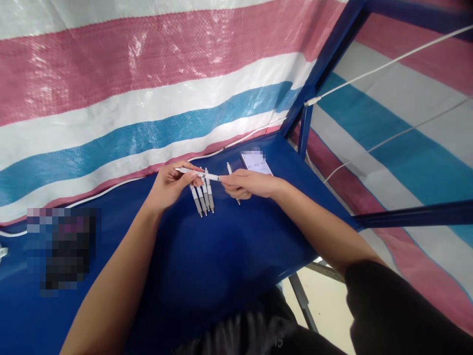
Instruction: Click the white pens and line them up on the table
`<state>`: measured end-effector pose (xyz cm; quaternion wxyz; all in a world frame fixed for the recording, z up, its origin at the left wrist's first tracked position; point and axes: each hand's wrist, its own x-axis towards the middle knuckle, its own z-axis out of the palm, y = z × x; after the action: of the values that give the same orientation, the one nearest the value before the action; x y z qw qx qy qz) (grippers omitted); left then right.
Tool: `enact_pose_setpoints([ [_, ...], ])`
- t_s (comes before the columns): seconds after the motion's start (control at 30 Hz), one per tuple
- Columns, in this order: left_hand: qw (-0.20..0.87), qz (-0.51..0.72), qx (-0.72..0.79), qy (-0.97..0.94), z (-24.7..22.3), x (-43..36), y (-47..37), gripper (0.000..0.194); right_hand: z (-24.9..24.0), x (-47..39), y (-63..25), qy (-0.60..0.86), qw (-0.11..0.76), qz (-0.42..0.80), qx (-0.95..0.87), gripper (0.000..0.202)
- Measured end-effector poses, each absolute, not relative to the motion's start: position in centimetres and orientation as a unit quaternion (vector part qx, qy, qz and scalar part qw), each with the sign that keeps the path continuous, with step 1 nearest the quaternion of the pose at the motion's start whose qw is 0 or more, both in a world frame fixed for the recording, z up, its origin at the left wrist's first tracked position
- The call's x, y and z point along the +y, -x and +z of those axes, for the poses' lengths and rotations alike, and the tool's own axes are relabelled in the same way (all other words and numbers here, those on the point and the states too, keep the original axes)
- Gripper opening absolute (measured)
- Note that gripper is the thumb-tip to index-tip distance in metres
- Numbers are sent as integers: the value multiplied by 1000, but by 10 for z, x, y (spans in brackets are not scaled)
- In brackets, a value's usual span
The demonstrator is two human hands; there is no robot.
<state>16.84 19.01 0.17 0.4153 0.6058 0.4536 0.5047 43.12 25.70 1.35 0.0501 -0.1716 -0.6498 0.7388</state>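
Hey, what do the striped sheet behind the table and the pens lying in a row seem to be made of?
Striped sheet: probably woven plastic, semi-glossy; a fine weave and crinkled highlights show.

Row of pens: likely plastic, with white barrels and grey lower sections; whether those grips are rubbery, I can't tell.

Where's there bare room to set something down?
The widest bare patch of table lies between the left forearm and right forearm, nearer than the four pens. A smaller one sits between the left forearm and the blurred dark item. It's crowded around the left hand and right hand, with those pens, a lone pen and the phone close by.
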Motion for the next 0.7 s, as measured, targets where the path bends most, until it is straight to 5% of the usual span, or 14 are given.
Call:
enact_pose_setpoints([
  [0.23, 428, 508, 481, -573, -11, 196, -170, 43, 22, 252, -426, 301, 73, 297, -903, 46],
  [0.37, 429, 520, 484, -557, -16, 199, -172, 36, 26, 246, -423, 357, 38, 172, -918, 37],
  [0.5, 409, 519, 499, -562, -18, 199, -177, 38, 23, 247, -424, 321, 87, 266, -905, 33],
  [0.6, 409, 524, 486, -568, -18, 198, -180, 33, 16, 252, -426, 269, 120, 402, -867, 34],
  [0.7, 384, 538, 455, -596, -18, 197, -180, 48, 10, 259, -431, 243, 118, 591, -760, 38],
])
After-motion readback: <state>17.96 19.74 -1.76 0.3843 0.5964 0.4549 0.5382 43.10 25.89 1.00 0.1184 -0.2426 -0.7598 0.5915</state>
